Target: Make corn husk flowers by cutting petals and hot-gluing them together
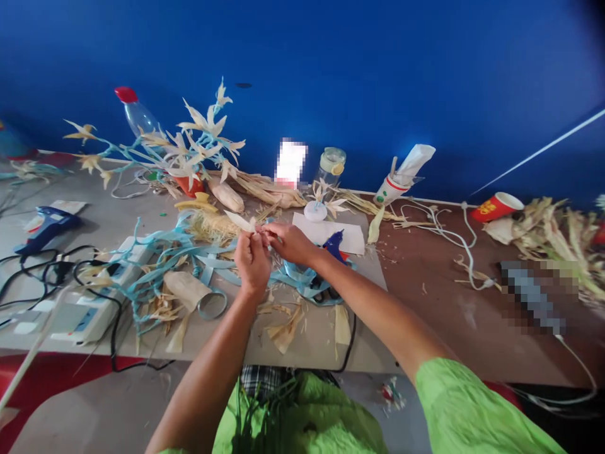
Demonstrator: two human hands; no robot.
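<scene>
My left hand is closed, pinching a pale pointed piece of corn husk that sticks out up and to the left. Against it, my right hand is closed too, its fingertips meeting the base of the same husk; what lies right between the fingertips is too small to make out. Light blue strips lie loose on the table under and around both hands. A dark blue tool-like thing shows partly behind my right forearm. Husk scraps lie in front of me.
A bunch of husk flowers on blue stems stands back left. On the left are a blue glue gun, a power strip and black cables. A jar, paper cups, white cables and husks line the back and right.
</scene>
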